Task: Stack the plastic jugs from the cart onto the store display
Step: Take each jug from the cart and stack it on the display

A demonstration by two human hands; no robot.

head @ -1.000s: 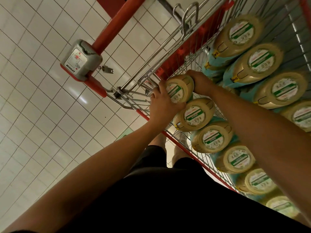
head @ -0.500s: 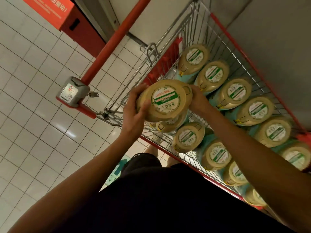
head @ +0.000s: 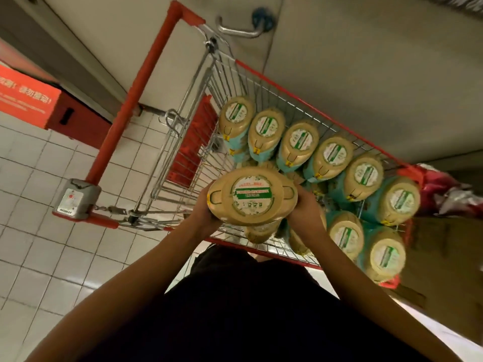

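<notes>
I hold one tan plastic jug with a round white-and-green label above the near end of the wire cart. My left hand grips its left side and my right hand grips its right side, fingers mostly hidden behind the jug. Inside the cart lie several more jugs with teal bodies, lined up in two rows toward the right. The store display is not in view.
The cart's red handle with a grey coin lock runs on the left over white floor tiles. A red box stands at the far left. A grey wall rises behind the cart. Brown cardboard is on the right.
The jug has come up out of the cart between both hands and now sits higher and nearer the camera. The view has swung to take in more of the cart.
</notes>
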